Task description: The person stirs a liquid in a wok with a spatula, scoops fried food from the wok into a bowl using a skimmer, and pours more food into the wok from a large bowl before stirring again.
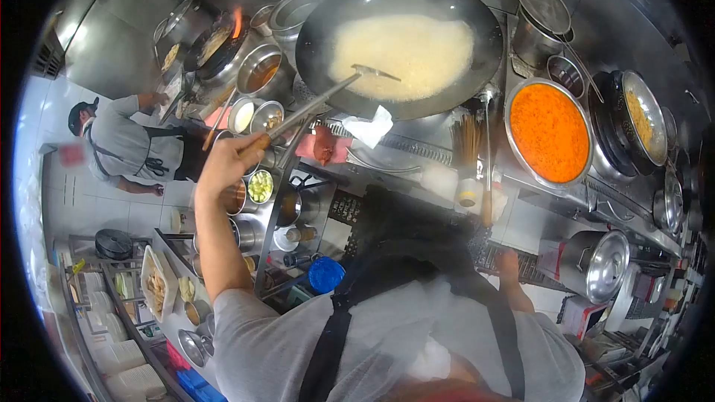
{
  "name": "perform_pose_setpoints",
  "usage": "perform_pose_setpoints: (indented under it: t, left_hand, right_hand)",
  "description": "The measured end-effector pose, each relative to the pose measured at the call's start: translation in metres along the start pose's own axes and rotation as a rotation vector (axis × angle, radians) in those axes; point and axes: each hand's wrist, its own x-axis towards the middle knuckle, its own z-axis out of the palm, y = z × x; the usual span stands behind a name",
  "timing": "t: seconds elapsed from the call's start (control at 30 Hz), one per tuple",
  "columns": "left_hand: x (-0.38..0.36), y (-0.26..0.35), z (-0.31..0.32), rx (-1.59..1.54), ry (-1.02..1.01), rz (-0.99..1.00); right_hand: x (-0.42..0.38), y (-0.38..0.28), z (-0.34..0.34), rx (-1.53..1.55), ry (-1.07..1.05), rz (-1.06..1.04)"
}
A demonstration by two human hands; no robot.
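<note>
My left hand (229,161) is closed around the wooden end of a long-handled wok spatula (309,106). Its metal head rests in the pale, frothy liquid (410,45) inside a large black wok (316,52), and steam rises above. My right hand (509,262) hangs low by my right side, only partly in view, with its fingers not clear. Close to my left hand are a bowl of chopped green pieces (261,187), a red cloth (305,147) and a crumpled white cloth (370,128).
A wide pan of orange food (550,131) stands right of the wok, with a strainer (544,6) over a pot behind it. Flame (237,22) rises at another wok on the left. A co-worker (134,138) stands at the left. A lidded pot (596,268) sits lower right.
</note>
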Motion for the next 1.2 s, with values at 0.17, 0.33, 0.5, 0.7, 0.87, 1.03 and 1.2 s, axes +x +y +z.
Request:
perform_pose_setpoints:
  t: [0.17,0.33,0.5,0.7,0.87,1.03,1.2]
  left_hand:
    - [0.02,-0.007,0.039,0.042,0.028,0.058]
    - [0.071,-0.003,0.092,-0.021,0.0,0.145]
    - [0.135,0.008,0.129,0.092,0.039,0.183]
    - [0.206,0.025,0.152,0.127,0.111,0.282]
    - [0.25,0.05,0.151,0.189,0.058,0.23]
    - [0.261,0.074,0.138,0.129,0.166,0.143]
    - [0.191,0.078,0.072,-0.018,0.186,0.084]
  right_hand:
    - [0.005,0.001,0.013,0.027,-0.033,0.073]
    - [-0.008,0.015,0.023,-0.054,-0.071,0.04]
    - [-0.025,0.037,0.047,0.212,-0.079,0.251]
    - [-0.05,0.05,0.071,0.248,0.176,0.158]
    - [-0.041,0.029,0.047,0.319,-0.054,0.388]
    - [-0.027,0.046,0.062,0.218,-0.024,0.203]
    - [-0.04,0.02,0.036,0.362,-0.043,0.399]
